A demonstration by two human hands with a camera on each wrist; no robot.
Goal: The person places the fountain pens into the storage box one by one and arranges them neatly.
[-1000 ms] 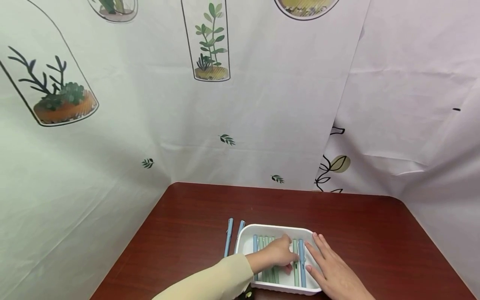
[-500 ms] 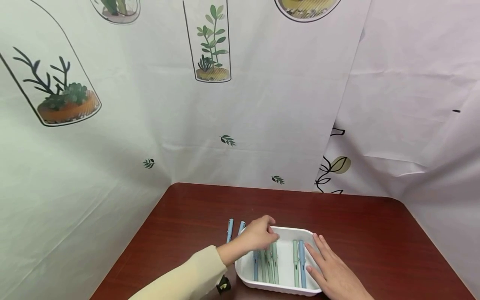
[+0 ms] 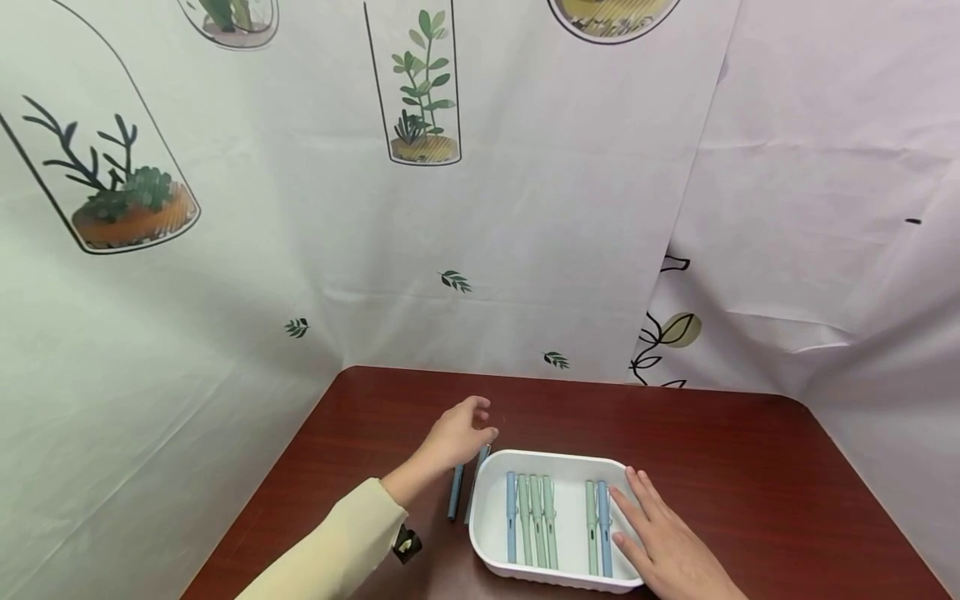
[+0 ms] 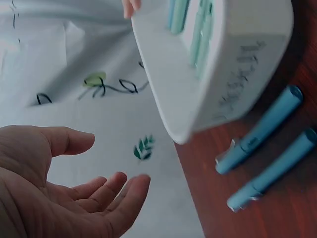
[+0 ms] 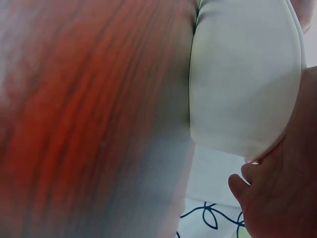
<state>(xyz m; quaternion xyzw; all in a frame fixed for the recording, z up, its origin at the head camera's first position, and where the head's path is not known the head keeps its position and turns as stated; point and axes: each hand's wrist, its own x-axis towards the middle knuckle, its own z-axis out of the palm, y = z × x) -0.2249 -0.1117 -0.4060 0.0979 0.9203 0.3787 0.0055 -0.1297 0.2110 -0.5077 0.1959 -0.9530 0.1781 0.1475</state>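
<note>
My left hand point(image 3: 453, 433) hovers over the two blue pens left of the white tray, holding nothing; its thumb and fingers are apart in the left wrist view. Those pens, a nearer-to-tray blue pen point(image 4: 260, 130) and an outer blue pen point(image 4: 272, 171), lie on the table with clips showing. My right hand point(image 3: 667, 533) rests on the right rim of the white tray point(image 3: 555, 576), fingers spread. Inside the tray, a blue pen point(image 3: 512, 517) and several green pens point(image 3: 537, 521) lie in a row at left. A green pen point(image 3: 591, 527) and a blue pen point(image 3: 604, 528) lie at right.
The dark red wooden table point(image 3: 720, 467) runs back to a white cloth backdrop point(image 3: 525, 233) printed with plants. A pale sleeve point(image 3: 330, 542) covers the left forearm, with a small black device point(image 3: 407, 543) at the wrist. Dark marks show on the tray's outer side.
My left hand has come out of the tray and moved left, over the loose blue pens. The right hand stays on the rim. The pens inside the tray are uncovered.
</note>
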